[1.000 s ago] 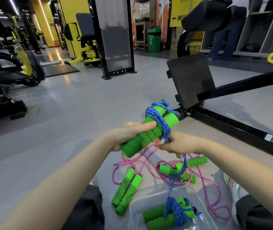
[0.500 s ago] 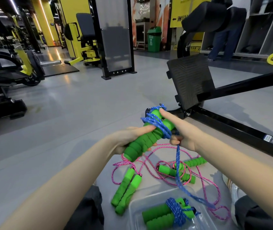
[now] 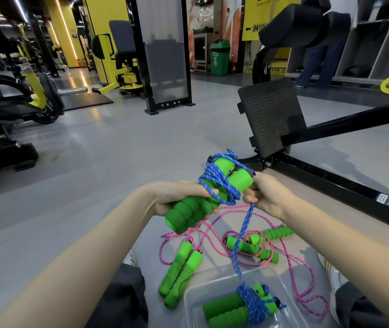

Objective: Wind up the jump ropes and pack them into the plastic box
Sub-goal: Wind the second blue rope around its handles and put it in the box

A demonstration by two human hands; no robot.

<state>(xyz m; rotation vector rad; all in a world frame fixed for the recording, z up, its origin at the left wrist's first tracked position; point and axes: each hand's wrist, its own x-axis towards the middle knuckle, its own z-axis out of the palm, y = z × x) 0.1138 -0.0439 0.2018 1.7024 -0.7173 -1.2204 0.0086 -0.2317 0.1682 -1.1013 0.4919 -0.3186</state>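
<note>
My left hand (image 3: 177, 197) grips a pair of green foam handles (image 3: 196, 209) held side by side, with blue rope (image 3: 219, 183) coiled round their upper part. My right hand (image 3: 269, 197) pinches the loose blue rope strand (image 3: 243, 235) just right of the handles; the strand hangs down to the floor. A clear plastic box (image 3: 290, 294) at the bottom holds one wound blue-rope bundle (image 3: 240, 306) with green handles. On the floor lie pink ropes (image 3: 281, 247) in a tangle with two pairs of green handles, one pair (image 3: 179, 273) left of the box and another (image 3: 252, 249) behind it.
A black exercise machine frame (image 3: 330, 183) with a ribbed footplate (image 3: 271, 114) runs across the grey floor just behind my hands. My knees (image 3: 122, 297) flank the box. Yellow gym machines (image 3: 120, 58) stand far left. A person (image 3: 319, 58) stands at shelves far back.
My right hand came down from over the handle tops to their right side, carrying the blue strand around. The handles were tilted slightly and more rope sits coiled on them.
</note>
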